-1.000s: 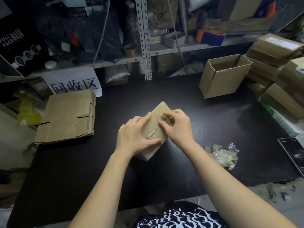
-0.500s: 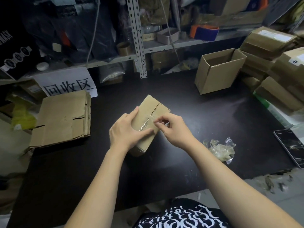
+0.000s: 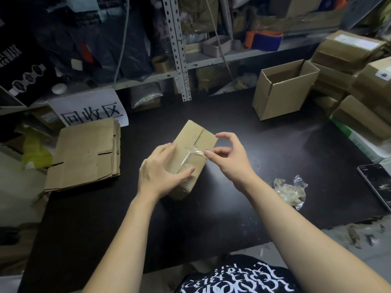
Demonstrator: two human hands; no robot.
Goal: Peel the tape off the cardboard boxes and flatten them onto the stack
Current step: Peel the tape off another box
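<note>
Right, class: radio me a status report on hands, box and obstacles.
Left hand grips box. Right hand pinches tape, partly lifted off the seam. Nothing in the way; flattened stack lies to the left.

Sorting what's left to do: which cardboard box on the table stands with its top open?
The upright box at the back right, beside the stacked sealed boxes; the taped box in the left hand is closed.

The person wears a black top [image 3: 237, 280], seen at 6 o'clock along the bottom edge and printed with rows of ornate white gothic-style lettering too stylised to read. The left forearm [image 3: 118, 240], at 7 o'clock, and the right forearm [image 3: 296, 225], at 5 o'clock, are uncovered. The left hand [image 3: 160, 172] and right hand [image 3: 230, 159] are bare too.
</note>
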